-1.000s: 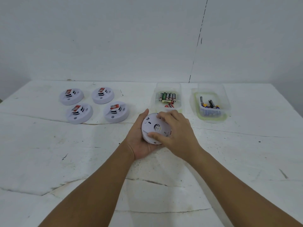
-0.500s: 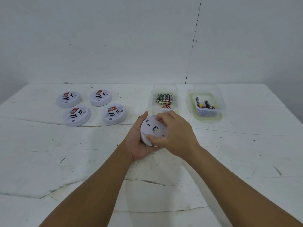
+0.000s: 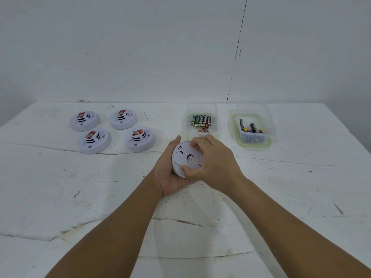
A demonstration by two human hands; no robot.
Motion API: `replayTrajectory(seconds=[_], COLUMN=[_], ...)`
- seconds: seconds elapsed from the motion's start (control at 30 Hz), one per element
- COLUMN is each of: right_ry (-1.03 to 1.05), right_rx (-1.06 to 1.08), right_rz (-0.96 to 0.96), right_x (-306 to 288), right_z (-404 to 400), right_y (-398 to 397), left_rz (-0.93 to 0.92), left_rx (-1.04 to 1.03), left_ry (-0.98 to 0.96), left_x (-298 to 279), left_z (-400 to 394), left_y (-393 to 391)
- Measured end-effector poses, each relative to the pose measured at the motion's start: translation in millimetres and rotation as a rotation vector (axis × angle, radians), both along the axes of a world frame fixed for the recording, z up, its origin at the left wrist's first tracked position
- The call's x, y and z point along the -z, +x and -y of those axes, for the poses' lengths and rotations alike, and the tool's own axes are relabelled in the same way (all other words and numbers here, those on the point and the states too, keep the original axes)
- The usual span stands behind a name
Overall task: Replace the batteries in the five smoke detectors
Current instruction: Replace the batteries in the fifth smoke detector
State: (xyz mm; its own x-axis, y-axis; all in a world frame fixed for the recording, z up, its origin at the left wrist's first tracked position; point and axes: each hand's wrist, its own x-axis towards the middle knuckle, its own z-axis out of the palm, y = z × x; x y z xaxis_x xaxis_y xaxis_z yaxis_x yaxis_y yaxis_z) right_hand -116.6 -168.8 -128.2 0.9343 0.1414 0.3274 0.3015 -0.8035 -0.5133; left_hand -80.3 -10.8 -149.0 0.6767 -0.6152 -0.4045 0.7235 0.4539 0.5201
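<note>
White table (image 3: 60, 197) was seen w/ two clear tubs at the back: one (image 3: 201, 109) w/ neat batteries (image 3: 201, 121), one (image 3: 254, 111) w/ loose ones. Four detectors (image 3: 112, 133) were laid face-up at back left. Fifth detector (image 3: 184, 160) was held back-side up above mid-table, cupped in the left hand (image 3: 170, 175); right hand (image 3: 212, 165) was curled over it, fingers and thumb pinching its rim. Step was judged as opening the back, prob. detector no. 1. Next, a twist of the cover would be needed, base kept steady.

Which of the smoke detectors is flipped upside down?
The smoke detector held in both hands, left hand and right hand; the four others sit face-up on the table.
</note>
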Motion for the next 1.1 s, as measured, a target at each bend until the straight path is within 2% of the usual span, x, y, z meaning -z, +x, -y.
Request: replayTrajectory(seconds=[0.13,0.4,0.6,0.87,1.1], right_ry=[-0.047,0.026,-0.058,0.105,0.082], right_rx=[-0.065,0.068,-0.053,-0.008,0.054], right_rz=[-0.014,0.011,0.003,0.008,0.000], right_x=[-3,1,1,3,-3], right_z=[3,-7,2,-4,-5], right_y=[4,-5,2,-6,-3], left_rz=[-0.006,0.013,-0.017,0.000,0.019], left_rx=[-0.011,-0.005,-0.016,-0.045,-0.011], left_ry=[0.018,0.023,0.027,0.041,0.063], left_x=[1,-3,0,-2,-2], left_z=[-1,2,0,2,2], left_y=[0,-1,-2,-2,-1])
